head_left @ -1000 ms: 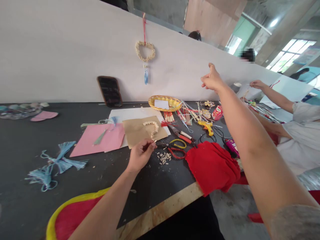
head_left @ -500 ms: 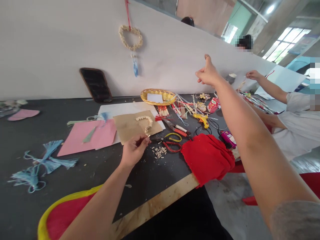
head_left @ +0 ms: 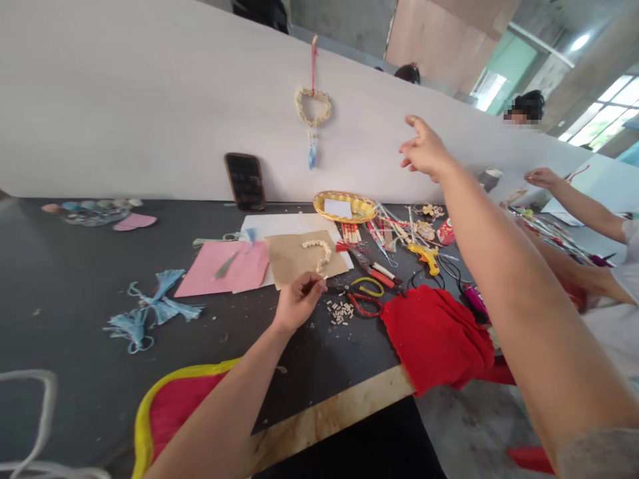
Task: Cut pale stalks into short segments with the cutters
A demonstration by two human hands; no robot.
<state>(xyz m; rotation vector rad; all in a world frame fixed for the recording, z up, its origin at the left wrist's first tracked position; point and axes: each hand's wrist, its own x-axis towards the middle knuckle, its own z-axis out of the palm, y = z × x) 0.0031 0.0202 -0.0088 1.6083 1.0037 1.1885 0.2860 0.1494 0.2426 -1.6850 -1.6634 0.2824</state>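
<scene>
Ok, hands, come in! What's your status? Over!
Left hand: fingers pinching small pale piece near curved strip on brown paper. Right hand raised, nothing visible in it. Loose bits cluster beside left hand.

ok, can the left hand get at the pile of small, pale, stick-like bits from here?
Likely yes: the pile of bits lies uncovered on the dark grey tabletop beside the left hand. That hand appears to pinch a pale sliver, though, which could hamper a grab.
</scene>
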